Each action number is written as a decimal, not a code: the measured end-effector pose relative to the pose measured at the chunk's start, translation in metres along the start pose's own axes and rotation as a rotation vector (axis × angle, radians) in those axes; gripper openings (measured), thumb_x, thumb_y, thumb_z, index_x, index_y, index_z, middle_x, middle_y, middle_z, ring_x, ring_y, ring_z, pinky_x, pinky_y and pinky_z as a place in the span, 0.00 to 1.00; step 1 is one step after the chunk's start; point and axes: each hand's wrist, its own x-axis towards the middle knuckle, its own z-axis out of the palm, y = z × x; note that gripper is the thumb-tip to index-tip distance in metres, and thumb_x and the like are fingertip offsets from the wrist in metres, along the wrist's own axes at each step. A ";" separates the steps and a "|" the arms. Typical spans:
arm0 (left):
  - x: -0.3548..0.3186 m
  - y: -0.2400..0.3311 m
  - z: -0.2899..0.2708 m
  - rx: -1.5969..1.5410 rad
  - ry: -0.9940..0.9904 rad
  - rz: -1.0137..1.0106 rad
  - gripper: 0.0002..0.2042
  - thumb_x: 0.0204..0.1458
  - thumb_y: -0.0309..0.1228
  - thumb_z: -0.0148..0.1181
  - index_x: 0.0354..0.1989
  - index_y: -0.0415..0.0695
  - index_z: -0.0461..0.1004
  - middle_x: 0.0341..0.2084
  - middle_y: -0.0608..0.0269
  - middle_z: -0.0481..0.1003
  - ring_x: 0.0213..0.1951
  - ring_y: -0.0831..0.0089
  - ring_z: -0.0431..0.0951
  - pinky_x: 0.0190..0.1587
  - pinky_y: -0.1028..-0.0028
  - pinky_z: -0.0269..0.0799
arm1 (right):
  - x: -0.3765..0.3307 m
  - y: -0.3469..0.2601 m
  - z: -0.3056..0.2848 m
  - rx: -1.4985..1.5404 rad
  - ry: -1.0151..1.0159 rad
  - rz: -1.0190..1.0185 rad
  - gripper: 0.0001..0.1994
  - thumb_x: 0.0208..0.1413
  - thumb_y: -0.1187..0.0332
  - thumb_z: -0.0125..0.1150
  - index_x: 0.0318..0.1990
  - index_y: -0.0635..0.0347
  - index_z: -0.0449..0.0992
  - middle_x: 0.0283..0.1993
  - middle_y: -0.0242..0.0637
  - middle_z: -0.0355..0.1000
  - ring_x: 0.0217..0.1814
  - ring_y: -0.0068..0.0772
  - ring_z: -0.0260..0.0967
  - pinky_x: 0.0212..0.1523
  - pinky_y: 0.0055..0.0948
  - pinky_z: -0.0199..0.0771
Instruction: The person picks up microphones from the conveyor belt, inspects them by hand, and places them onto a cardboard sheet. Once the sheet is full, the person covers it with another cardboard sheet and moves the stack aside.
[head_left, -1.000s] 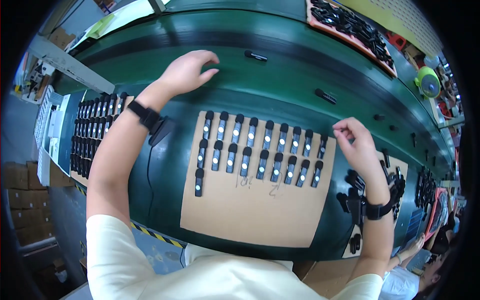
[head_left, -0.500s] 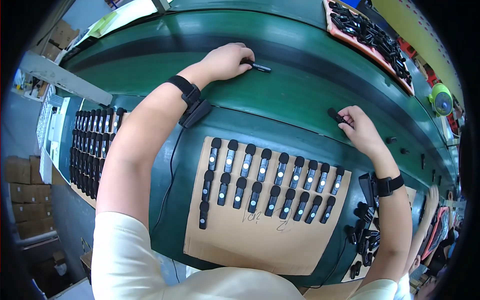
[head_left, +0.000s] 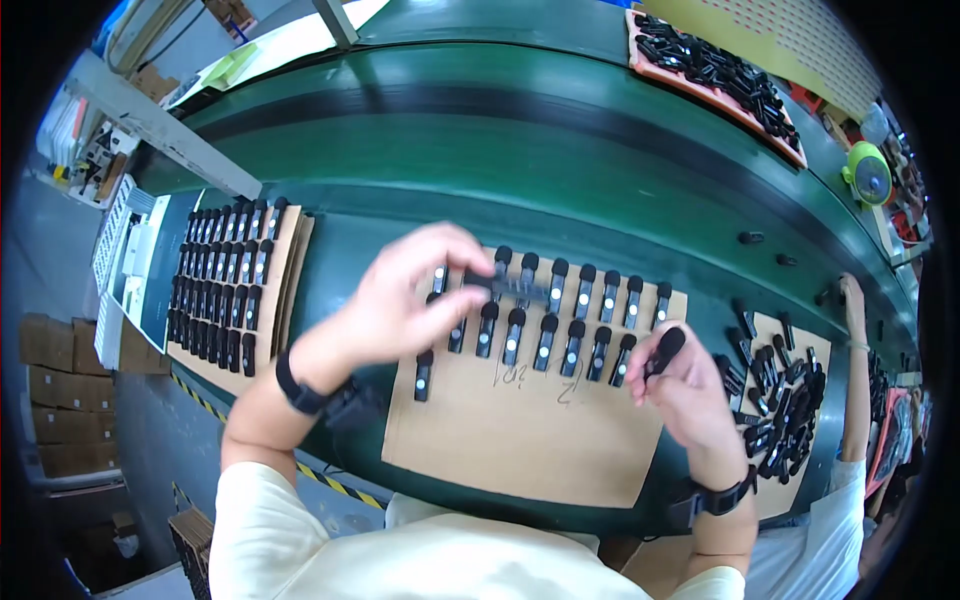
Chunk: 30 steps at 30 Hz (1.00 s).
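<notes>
Left grip: your left hand (head_left: 400, 300) is pinching one small black device (head_left: 515, 287) by its end between thumb and fingertips; it is lying level and motion-blurred, hanging just above the far row of pieces.
Right grip: your right hand (head_left: 685, 385) is closing around a second black device (head_left: 664, 350), its rounded head poking up out of the fist beside the right edge of the cardboard sheet (head_left: 520, 440).
Sheet: the cardboard sheet is lying on the near side of the green conveyor (head_left: 560, 150), and two rows of identical black devices (head_left: 560, 325) are standing along its far edge, heads away from you; the near half is bare cardboard with some pencil marks.
Step in hand: by my reading, you are filling the rows, one piece per hand.
Next move: it is calling for you to turn the left piece head-away and drop it into a free slot of the rows, in line with its neighbours and not overlapping; exactly which slot is free I cannot tell under your hand.
Right supply: a loose heap of devices (head_left: 780, 400) is lying on another cardboard at the conveyor's right end, beside a co-worker's arm (head_left: 855, 340).
Left stack: a filled sheet (head_left: 225, 280) is resting at the left edge.
Far edge: an orange tray of parts (head_left: 705, 65) is sitting at the far right corner.
</notes>
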 end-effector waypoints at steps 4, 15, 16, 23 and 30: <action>-0.046 0.052 0.021 -0.137 -0.018 0.003 0.12 0.48 0.20 0.66 0.42 0.37 0.75 0.38 0.53 0.77 0.41 0.63 0.78 0.48 0.67 0.73 | -0.030 0.013 0.046 -0.028 -0.059 -0.120 0.18 0.51 0.80 0.59 0.50 0.62 0.67 0.39 0.39 0.71 0.31 0.24 0.66 0.33 0.22 0.67; -0.088 0.092 0.072 -0.267 0.113 -0.149 0.15 0.44 0.20 0.70 0.43 0.37 0.77 0.34 0.55 0.78 0.37 0.64 0.78 0.47 0.64 0.73 | -0.059 0.041 0.078 -0.500 0.010 -0.540 0.15 0.46 0.77 0.74 0.43 0.64 0.79 0.36 0.34 0.71 0.26 0.19 0.58 0.29 0.18 0.59; -0.089 0.093 0.073 -0.271 0.111 -0.157 0.15 0.44 0.20 0.70 0.43 0.37 0.77 0.34 0.55 0.78 0.37 0.64 0.78 0.47 0.64 0.73 | -0.061 0.041 0.078 -0.515 0.008 -0.557 0.15 0.47 0.77 0.74 0.44 0.63 0.79 0.35 0.34 0.71 0.26 0.19 0.58 0.29 0.19 0.58; -0.092 0.089 0.076 -0.175 0.072 -0.031 0.15 0.43 0.22 0.72 0.41 0.38 0.79 0.33 0.59 0.78 0.35 0.65 0.77 0.51 0.58 0.71 | -0.066 0.045 0.080 -0.535 0.007 -0.590 0.16 0.46 0.78 0.74 0.44 0.63 0.79 0.34 0.34 0.71 0.25 0.20 0.58 0.28 0.20 0.58; -0.091 0.091 0.078 -0.236 0.069 -0.068 0.15 0.43 0.22 0.72 0.41 0.38 0.79 0.33 0.59 0.78 0.35 0.64 0.78 0.52 0.57 0.71 | -0.066 0.047 0.081 -0.546 0.011 -0.599 0.15 0.46 0.78 0.73 0.43 0.62 0.79 0.35 0.33 0.70 0.26 0.20 0.59 0.27 0.20 0.59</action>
